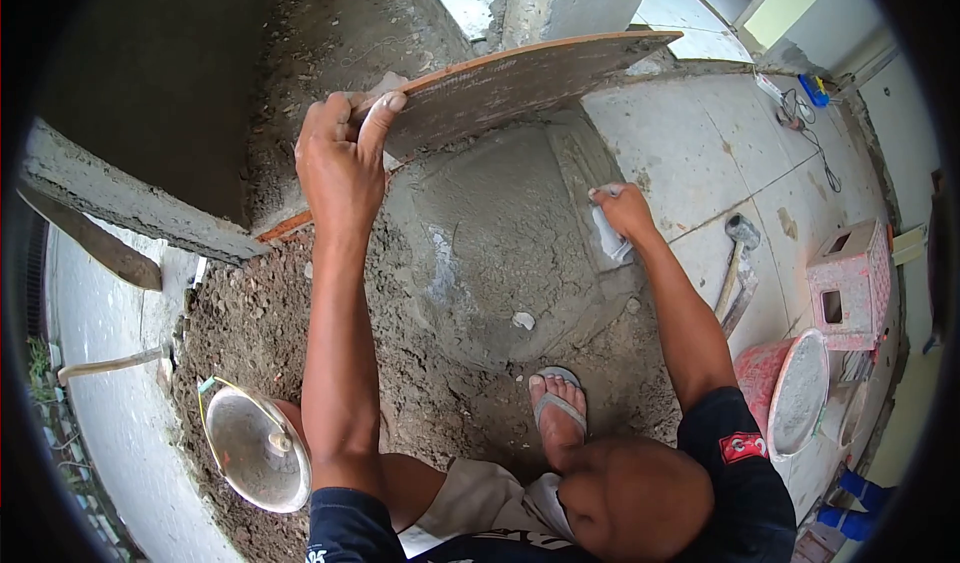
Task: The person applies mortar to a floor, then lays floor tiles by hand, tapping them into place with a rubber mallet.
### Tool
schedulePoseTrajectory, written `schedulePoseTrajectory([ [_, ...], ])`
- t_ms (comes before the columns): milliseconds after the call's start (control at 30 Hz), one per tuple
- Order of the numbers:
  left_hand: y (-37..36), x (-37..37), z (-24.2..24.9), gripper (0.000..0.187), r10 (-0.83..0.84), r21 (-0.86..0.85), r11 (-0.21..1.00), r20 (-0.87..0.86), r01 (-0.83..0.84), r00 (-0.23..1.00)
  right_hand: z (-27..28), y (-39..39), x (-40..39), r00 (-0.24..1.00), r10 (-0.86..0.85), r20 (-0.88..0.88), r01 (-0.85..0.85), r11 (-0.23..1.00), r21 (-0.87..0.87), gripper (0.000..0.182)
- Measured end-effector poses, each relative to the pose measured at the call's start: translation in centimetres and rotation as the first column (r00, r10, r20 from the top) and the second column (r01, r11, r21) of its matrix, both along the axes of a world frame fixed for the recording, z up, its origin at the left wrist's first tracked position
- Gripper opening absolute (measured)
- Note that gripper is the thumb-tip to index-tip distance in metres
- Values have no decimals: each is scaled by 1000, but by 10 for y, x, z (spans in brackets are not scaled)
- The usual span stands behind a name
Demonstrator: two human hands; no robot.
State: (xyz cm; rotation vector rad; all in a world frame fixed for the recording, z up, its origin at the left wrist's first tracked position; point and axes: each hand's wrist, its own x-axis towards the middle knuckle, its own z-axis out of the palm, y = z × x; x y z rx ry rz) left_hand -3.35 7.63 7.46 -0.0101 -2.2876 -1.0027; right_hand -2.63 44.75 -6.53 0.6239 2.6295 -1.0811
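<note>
My left hand (345, 153) grips the near left corner of a large floor tile (500, 93), thumb over its edge. The tile is tilted up, its grey underside facing me, over a bed of wet mortar (500, 213). My right hand (625, 211) is closed on a crumpled whitish rag (610, 238) at the right side of the mortar, beside the laid tiles. A small white lump (523, 320) and a pale powdery patch (440, 263) lie on the mortar.
Laid white tiles (680, 143) border the mortar on the right, with a hammer (738, 243) on them. A pink plastic stool (848, 288) and a red bucket (785, 393) stand farther right. Another bucket (255, 448) sits on rough soil at left, near a wooden-handled tool (110, 365).
</note>
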Motion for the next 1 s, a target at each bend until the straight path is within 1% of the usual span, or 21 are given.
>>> schedulePoseTrajectory([
  [33, 0, 1, 0, 38, 15, -4, 1000, 5, -15, 1000, 9, -13, -7, 995, 42, 94, -39, 999, -35, 52],
  [67, 1, 1, 0, 38, 14, -8, 1000, -10, -14, 1000, -2, -20, -10, 993, 57, 100, -53, 998, -39, 52],
  [133, 0, -3, -2, 38, 6, -32, 999, -69, -8, 998, -33, -33, -16, 969, 239, 62, -233, 969, -87, 55],
  [167, 0, -3, -2, 38, 12, -31, 999, -65, -14, 998, -40, -43, -9, 940, 342, 5, -341, 939, -43, 58],
  [233, 2, -3, 1, 37, 12, -28, 1000, -25, -13, 1000, -28, -67, 11, 882, 463, 85, -463, 886, -18, 60],
  [333, 4, -5, 2, 36, 18, -63, 998, -46, -21, 999, -36, -69, 46, 844, 534, 53, -532, 845, -49, 60],
  [367, 4, -4, 2, 36, 18, -61, 998, -43, -21, 999, -34, -70, 59, 844, 534, 56, -532, 846, -49, 60],
  [433, 6, -5, 2, 35, -15, -18, 1000, -60, 14, 998, -17, -70, 85, 761, 640, 108, -640, 767, -39, 57],
  [467, 7, -4, 3, 35, -17, -14, 1000, -60, 16, 998, -12, -69, 98, 762, 638, 111, -639, 769, -35, 57],
  [533, 7, -4, 5, 35, 8, -69, 998, -69, -13, 998, -4, -69, 115, 660, 726, 193, -742, 670, 19, 54],
  [567, 7, -3, 5, 35, 2, -69, 998, -70, -7, 998, 1, -68, 116, 665, 721, 192, -738, 675, 20, 54],
  [633, 9, -4, 4, 36, -25, 21, 999, -54, 26, 998, 9, -58, 117, 588, 777, 226, -807, 581, 103, 50],
  [667, 10, -3, 4, 36, -33, 11, 999, -68, 33, 997, 8, -52, 116, 593, 772, 230, -803, 586, 104, 50],
  [733, 12, 1, 6, 36, -21, 2, 1000, -47, 21, 999, 3, -47, 109, 758, 639, 129, -648, 715, 263, 49],
  [767, 11, 1, 8, 37, -3, -10, 1000, -33, 2, 999, -1, -46, 107, 753, 646, 125, -653, 710, 264, 49],
  [800, 9, 0, 6, 37, -4, -49, 999, -75, 1, 997, -6, -45, 109, 745, 658, 112, -664, 713, 225, 48],
  [833, 9, 0, 5, 37, -3, -54, 999, -77, -2, 997, -9, -45, 112, 739, 666, 99, -672, 717, 186, 47],
  [867, 9, 0, 5, 37, -6, -29, 1000, -62, 4, 998, -9, -48, 117, 740, 666, 93, -670, 719, 184, 47],
  [933, 8, -2, 4, 38, -6, -2, 1000, -55, 6, 998, -4, -52, 122, 468, 851, 237, -881, 429, 201, 45],
  [967, 7, -3, 3, 37, 5, -23, 1000, -56, -6, 998, -5, -53, 117, 465, 854, 234, -882, 425, 204, 45],
  [1000, 6, -3, 2, 37, 15, -46, 999, -52, -17, 999, -6, -54, 111, 456, 871, 184, -876, 402, 268, 43],
])
